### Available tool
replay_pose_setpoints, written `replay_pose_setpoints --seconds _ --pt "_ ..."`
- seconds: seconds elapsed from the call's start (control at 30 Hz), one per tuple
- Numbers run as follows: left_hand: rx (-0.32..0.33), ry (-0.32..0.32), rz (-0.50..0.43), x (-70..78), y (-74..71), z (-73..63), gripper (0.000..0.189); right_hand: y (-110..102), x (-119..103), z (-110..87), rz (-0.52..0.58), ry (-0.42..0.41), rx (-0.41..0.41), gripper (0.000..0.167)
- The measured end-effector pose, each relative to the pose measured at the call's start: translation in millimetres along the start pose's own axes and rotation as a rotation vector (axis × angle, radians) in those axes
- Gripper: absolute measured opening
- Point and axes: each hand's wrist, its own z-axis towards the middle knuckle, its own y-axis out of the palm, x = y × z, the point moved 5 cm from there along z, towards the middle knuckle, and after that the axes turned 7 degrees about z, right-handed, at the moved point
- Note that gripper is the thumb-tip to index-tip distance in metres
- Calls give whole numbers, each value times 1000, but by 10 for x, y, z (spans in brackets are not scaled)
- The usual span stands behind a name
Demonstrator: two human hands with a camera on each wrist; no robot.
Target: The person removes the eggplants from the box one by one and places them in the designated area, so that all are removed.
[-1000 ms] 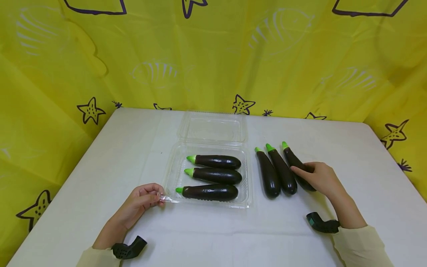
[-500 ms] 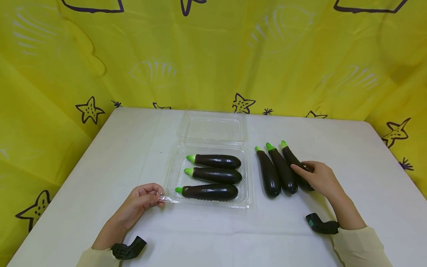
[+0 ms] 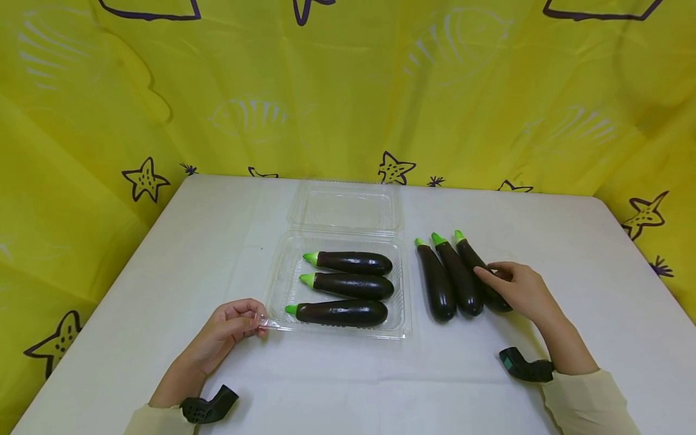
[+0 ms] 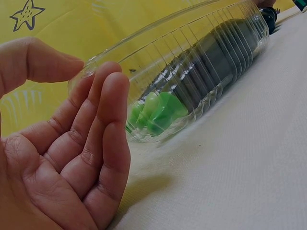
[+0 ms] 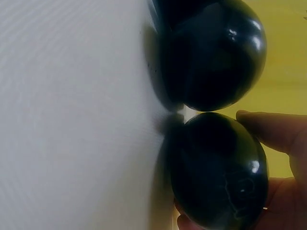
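In the head view, my left hand (image 3: 231, 329) pinches the near left corner of a clear plastic clamshell container (image 3: 406, 290) between thumb and fingers. Three dark eggplants with green stem ends lie crosswise in its base: a far one (image 3: 353, 262), a middle one (image 3: 353, 286) and a near one (image 3: 342, 313). My right hand (image 3: 519, 293) grips the rightmost eggplant (image 3: 473, 260) of three on the table. Beside it lie another eggplant (image 3: 459, 278) and a left one (image 3: 437, 284). The right wrist view shows thumb and fingers around the gripped eggplant's rounded end (image 5: 218, 172).
The container's lid (image 3: 345, 208) lies folded back toward the yellow curtain (image 3: 348, 90), which stands behind and beside the white table (image 3: 326, 386). Black wrist devices sit on the left wrist (image 3: 209, 405) and right wrist (image 3: 526, 364).
The rightmost eggplant's stem end has shifted slightly left, closer to its neighbour, with my right hand on it. My left hand keeps its hold on the container's corner.
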Motion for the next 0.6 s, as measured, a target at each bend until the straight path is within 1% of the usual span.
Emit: replay_pose_setpoints --seconds 0.2,0.4,0.6 --pt "5 8 5 11 3 -4 23 -10 23 4 1 24 -2 71" --pt "6 6 2 3 0 -10 23 -21 38 14 -7 25 5 72" --pt "-4 19 -1 4 3 2 24 -27 49 7 -27 33 15 73"
